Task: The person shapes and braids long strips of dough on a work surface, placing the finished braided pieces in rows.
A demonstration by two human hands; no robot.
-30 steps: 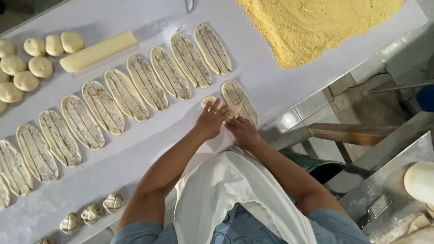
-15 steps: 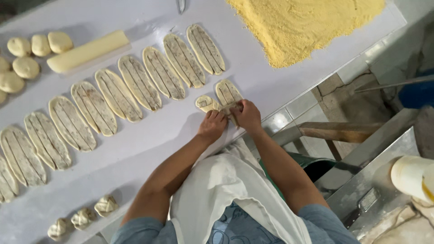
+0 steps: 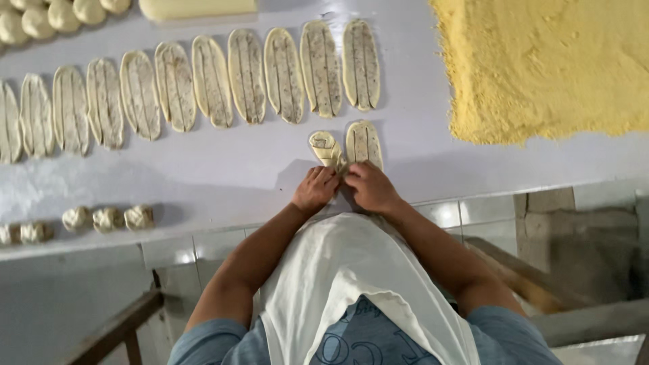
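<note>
At the far left of the pale counter (image 3: 223, 182), small twisted dough knots (image 3: 108, 218) sit near the front edge, with round dough balls (image 3: 64, 13) at the back and a long pale dough log (image 3: 196, 8) beside them. A row of flattened oval dough strips (image 3: 209, 81), each streaked with dark filling, runs across the middle. Nearer the person, a partly rolled dough strip (image 3: 326, 147) lies at a slant, its top end curled into a spiral, just beside another flat strip (image 3: 364, 143). The left hand (image 3: 315, 190) rests with its fingers curled together on the lower end of the rolled strip. The right hand (image 3: 370, 189) is pressed close against it, fingers bent and closed on the same end. To the far right spreads a heap of yellow meal (image 3: 541, 61).
</note>
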